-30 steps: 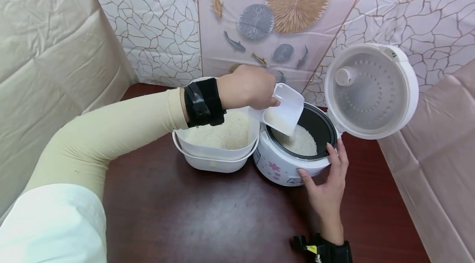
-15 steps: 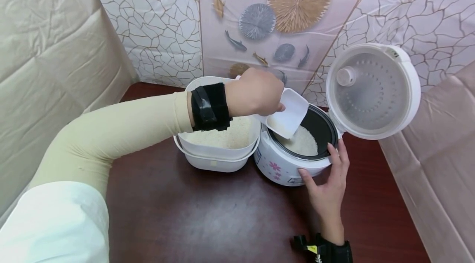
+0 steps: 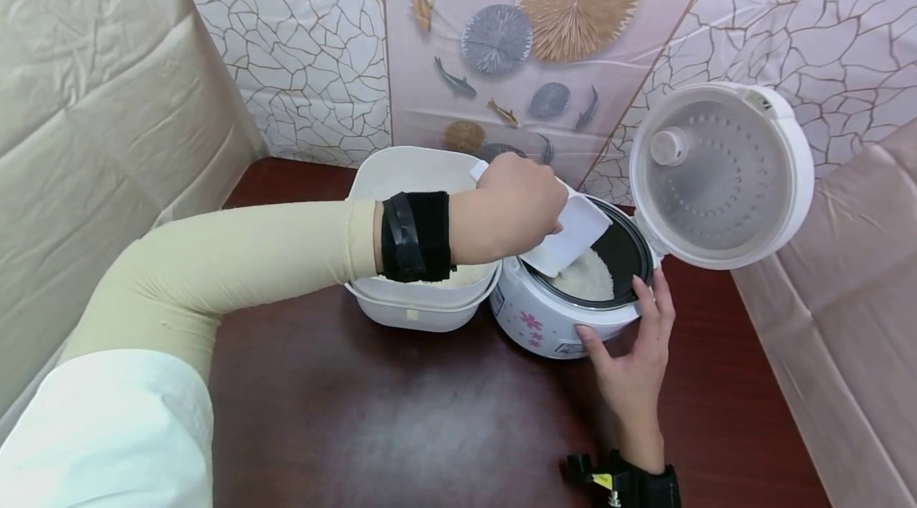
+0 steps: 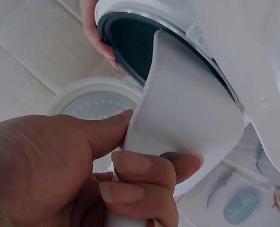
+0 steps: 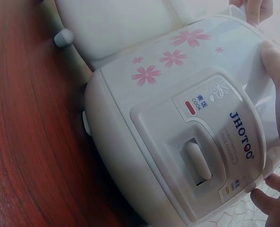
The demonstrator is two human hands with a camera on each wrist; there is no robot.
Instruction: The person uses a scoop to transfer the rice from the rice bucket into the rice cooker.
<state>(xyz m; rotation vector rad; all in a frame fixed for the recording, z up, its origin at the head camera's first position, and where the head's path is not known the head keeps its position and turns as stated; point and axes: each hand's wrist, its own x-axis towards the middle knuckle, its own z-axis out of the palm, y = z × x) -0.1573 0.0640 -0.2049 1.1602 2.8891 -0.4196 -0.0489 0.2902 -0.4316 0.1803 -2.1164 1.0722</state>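
My left hand (image 3: 512, 209) grips the handle of a white scoop (image 3: 569, 233), tipped over the black inner pot of a white rice cooker (image 3: 544, 325). White rice (image 3: 586, 277) lies heaped in the pot, partly covered by the scoop. From the left wrist, thumb and fingers close round the handle, and the scoop (image 4: 187, 99) overlaps the pot's mouth. My right hand (image 3: 634, 381) rests against the cooker's near right side, fingers on the rim and thumb spread on the front. The right wrist view shows the cooker's front panel (image 5: 201, 146).
The cooker's lid (image 3: 716, 173) stands raised on its right. Left of the cooker, a white rice bin (image 3: 401, 166) stands close by, rice inside, under my left wrist. All this is on a dark red-brown table (image 3: 401, 412), with patterned cloth (image 3: 315, 54) behind.
The left hand has moved right and toward me with the scoop, which tips further over the pot; the grains seen in it earlier no longer show. The right hand has stayed on the cooker.
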